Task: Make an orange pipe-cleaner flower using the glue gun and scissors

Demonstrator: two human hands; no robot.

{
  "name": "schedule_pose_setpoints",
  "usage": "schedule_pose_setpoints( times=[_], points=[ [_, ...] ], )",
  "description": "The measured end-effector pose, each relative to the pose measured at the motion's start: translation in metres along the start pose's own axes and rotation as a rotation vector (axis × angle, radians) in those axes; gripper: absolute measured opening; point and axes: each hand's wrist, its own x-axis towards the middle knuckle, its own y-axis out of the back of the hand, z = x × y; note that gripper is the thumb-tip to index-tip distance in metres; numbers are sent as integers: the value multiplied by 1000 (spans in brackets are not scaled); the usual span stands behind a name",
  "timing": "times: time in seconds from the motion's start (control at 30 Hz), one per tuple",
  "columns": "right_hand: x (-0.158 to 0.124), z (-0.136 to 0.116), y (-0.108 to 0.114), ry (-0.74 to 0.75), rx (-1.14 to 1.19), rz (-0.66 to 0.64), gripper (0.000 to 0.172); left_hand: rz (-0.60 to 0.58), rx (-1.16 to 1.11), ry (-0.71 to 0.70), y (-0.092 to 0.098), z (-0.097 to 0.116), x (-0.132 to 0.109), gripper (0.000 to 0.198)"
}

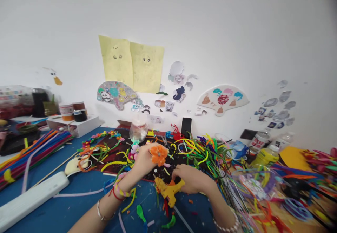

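Observation:
My left hand (145,159) is closed around an orange fuzzy flower (159,154), which shows its face above the fingers. Pink, purple and teal fuzzy flowers (135,148) appear just left of that hand; whether they join the orange one is hidden. Low over the table, my right hand (190,178) has its fingers curled down and in, and what they hold, if anything, is hidden. Right beside it lies a yellow glue gun (168,191), close to the palm; I cannot tell whether they touch. Green and red pipe-cleaner scraps (170,222) lie below the gun.
A heap of green and yellow pipe cleaners (207,152) spreads right of my hands. Bundled coloured pipe cleaners (34,155) and a white power strip (34,198) lie left. A phone (186,126) leans on the wall. Bottles (263,138) stand at right, paint jars (67,112) at left.

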Motion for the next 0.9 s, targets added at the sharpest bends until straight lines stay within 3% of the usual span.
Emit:
schedule_pose_setpoints(
  times=[0.07,0.2,0.3,0.4,0.53,0.7,0.83,0.9],
  points=[
    [18,10,-22,-84,-125,-215,55,58,55,41,4,-12,5,10],
    [43,13,-49,-70,-141,-216,54,154,95,131,13,-40,14,11],
    [46,16,-48,-14,-108,-208,52,204,98,195,16,-65,18,9],
    [36,25,-33,53,-38,-164,47,260,81,234,20,-86,21,13],
    [13,35,-6,73,222,-4,46,289,35,225,23,-95,23,20],
    [-10,38,17,144,602,233,39,268,16,147,19,-87,21,17],
    [-12,40,21,202,984,584,43,226,7,26,15,-63,16,12],
    [-12,38,22,245,1146,752,35,222,3,-33,16,-48,14,11]
  ],
)
